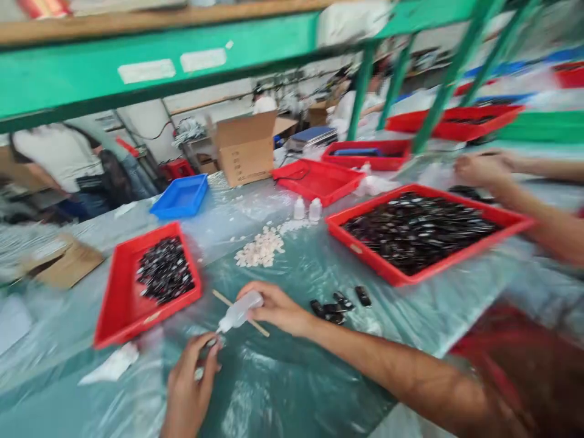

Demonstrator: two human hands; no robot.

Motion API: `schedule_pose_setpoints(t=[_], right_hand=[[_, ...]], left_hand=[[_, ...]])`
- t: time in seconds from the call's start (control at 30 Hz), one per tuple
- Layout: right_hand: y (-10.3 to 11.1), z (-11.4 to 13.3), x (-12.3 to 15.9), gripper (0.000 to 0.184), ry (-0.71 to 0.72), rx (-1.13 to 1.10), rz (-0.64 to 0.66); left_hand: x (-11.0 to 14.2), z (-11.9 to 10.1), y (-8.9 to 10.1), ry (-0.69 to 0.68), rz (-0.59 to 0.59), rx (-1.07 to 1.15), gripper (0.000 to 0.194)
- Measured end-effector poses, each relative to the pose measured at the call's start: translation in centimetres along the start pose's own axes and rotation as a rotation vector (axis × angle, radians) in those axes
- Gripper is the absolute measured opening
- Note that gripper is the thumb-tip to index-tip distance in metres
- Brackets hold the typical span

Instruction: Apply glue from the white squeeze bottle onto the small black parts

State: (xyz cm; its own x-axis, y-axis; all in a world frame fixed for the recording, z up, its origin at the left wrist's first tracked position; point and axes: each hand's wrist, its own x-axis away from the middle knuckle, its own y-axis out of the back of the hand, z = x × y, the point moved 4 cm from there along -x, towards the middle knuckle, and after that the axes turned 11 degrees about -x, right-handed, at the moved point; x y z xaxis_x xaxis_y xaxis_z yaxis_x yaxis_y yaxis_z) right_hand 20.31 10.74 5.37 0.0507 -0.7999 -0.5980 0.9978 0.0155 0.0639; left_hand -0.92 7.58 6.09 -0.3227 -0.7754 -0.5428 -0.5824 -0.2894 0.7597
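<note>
My right hand [274,307] grips a translucent white squeeze bottle [239,311], tilted so its narrow nozzle points down and left. My left hand [194,371] pinches a small dark part [212,343] between thumb and fingers, right at the nozzle tip; its exact kind is too blurred to tell. Under the bottle a thin wooden stick [222,297] lies on the table. Several glossy black pieces [335,307] lie beside my right forearm. Ahead of my hands is a heap of small whitish pieces [260,247].
To the left stands a red tray [119,292] of small dark parts; to the right, a larger red tray [396,277] full of black pieces. Two small white bottles [307,210] stand ahead. A co-worker's hands [486,170] are at the right. A green shelf beam [269,48] crosses overhead.
</note>
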Motion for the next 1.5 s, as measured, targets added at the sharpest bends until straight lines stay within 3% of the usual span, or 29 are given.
schedule_pose_setpoints(t=[0.07, 0.17, 0.33, 0.47, 0.63, 0.8, 0.9, 1.5], right_hand=[[-0.5, -1.3, 0.5, 0.032, -0.126, -0.186, 0.099], [-0.9, -2.4, 1.1, 0.033, -0.263, -0.332, 0.171], [-0.9, -2.4, 2.0, 0.035, -0.458, -0.479, 0.212], [-1.1, -2.5, 2.3, 0.033, -0.501, -0.515, 0.227], [-1.1, -1.7, 2.3, 0.026, -0.382, -0.389, 0.245], [-0.9, 0.5, 2.6, 0.038, -0.038, -0.177, 0.224], [-1.0, 1.2, 3.1, 0.044, 0.098, -0.08, 0.24], [-1.0, 2.6, 3.6, 0.045, 0.104, 0.029, 0.273]], left_hand=[[1.9, 1.6, 0.1, 0.148, 0.036, 0.077, 0.019], [2.8, 2.5, -0.3, 0.235, 0.068, 0.074, 0.018], [2.2, 1.8, -0.2, 0.225, 0.067, 0.124, 0.021], [2.1, 1.2, 0.3, 0.191, 0.04, 0.12, 0.018], [2.3, 1.2, 0.2, 0.182, 0.016, 0.15, 0.017], [2.5, 1.1, 0.1, 0.153, 0.009, 0.146, 0.022], [2.7, 1.4, 0.0, 0.158, 0.014, 0.092, 0.021], [2.5, 1.0, 0.0, 0.113, 0.104, 0.078, 0.024]])
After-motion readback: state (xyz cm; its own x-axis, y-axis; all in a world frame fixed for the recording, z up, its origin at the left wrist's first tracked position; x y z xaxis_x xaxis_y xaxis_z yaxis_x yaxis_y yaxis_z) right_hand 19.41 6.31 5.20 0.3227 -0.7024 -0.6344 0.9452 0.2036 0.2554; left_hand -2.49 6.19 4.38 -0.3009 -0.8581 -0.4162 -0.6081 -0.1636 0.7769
